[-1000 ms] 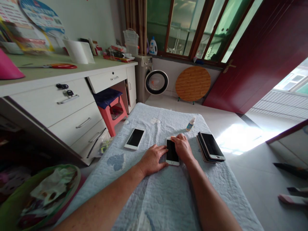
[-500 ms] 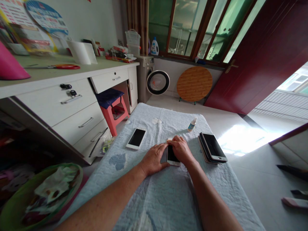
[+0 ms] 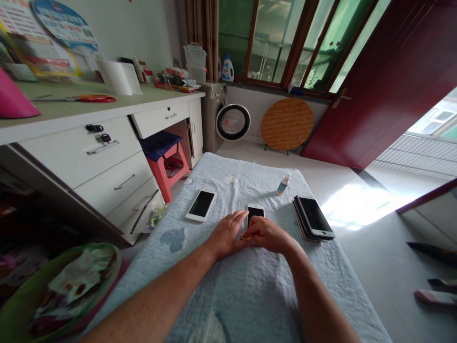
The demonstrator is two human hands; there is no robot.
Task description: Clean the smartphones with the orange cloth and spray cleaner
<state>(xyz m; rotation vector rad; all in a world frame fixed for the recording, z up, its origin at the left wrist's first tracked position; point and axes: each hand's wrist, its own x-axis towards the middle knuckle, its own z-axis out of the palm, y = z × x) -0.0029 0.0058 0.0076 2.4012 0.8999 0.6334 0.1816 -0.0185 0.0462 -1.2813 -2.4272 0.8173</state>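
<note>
A white-framed smartphone (image 3: pixel 255 211) with a dark screen lies flat on the quilted cloth. My left hand (image 3: pixel 228 234) braces it along its left side, fingers at the upper edge and thumb towards the bottom. Bent over the lower part of the screen, my right hand (image 3: pixel 266 233) pinches a small orange piece (image 3: pixel 244 237), mostly hidden by the fingers. Another white smartphone (image 3: pixel 201 206) rests face up to the left. Right of my hands is a stack of phones (image 3: pixel 316 218). Beyond stands a small spray bottle (image 3: pixel 283 185), upright.
The light blue quilted cloth (image 3: pixel 250 295) covers the surface under my hands. On the left are a white desk (image 3: pixel 103 162), a red stool (image 3: pixel 167 166) and a green basket (image 3: pixel 21 300). An open-doored washing machine (image 3: pixel 214 109) and round wooden tabletop (image 3: pixel 287 123) stand behind.
My right hand has slid from the phone's top end down to its bottom end, carrying the orange piece. The upper screen is now uncovered. My left hand stays at the phone's side.
</note>
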